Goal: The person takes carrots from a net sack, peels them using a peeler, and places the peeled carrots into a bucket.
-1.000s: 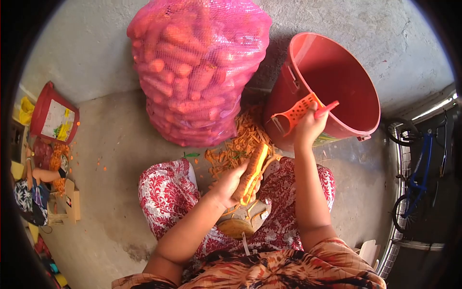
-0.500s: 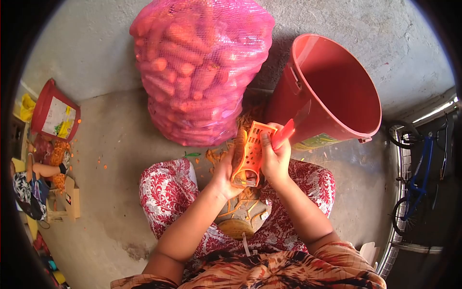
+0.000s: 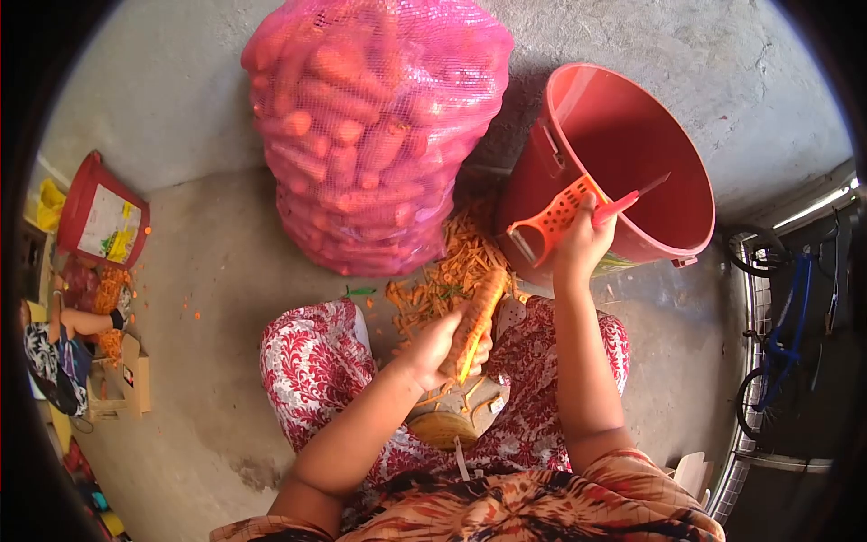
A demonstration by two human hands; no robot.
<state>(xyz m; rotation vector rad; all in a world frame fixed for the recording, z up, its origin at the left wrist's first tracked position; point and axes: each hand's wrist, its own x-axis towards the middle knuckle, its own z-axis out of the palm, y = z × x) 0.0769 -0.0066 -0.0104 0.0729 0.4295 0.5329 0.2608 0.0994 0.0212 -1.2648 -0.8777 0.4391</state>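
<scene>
My left hand [image 3: 435,350] is closed around a thick carrot [image 3: 485,305], tilted up and away, with a brighter peeled strip along its side. My right hand [image 3: 583,251] is raised to the right, by the red bucket's [image 3: 531,172] near side. It grips an orange plastic peeler [image 3: 558,215] with a perforated handle, whose blade end points left. In the same hand is a red-handled knife [image 3: 617,209], its blade pointing up and right over the bucket's opening. Carrot peelings [image 3: 454,264] lie heaped on the floor beyond the carrot.
A pink mesh sack [image 3: 370,144] full of carrots stands against the wall. Between my legs is a round wooden piece [image 3: 441,428]. At far left are another red bucket [image 3: 104,212], a cardboard box [image 3: 135,372] and a seated person [image 3: 61,348]. A blue bicycle [image 3: 793,312] stands at right.
My right hand has moved right and away from the carrot with the peeler and knife, which has swung to point over the bucket. The carrot, still in my left hand, and the peelings are now uncovered.
</scene>
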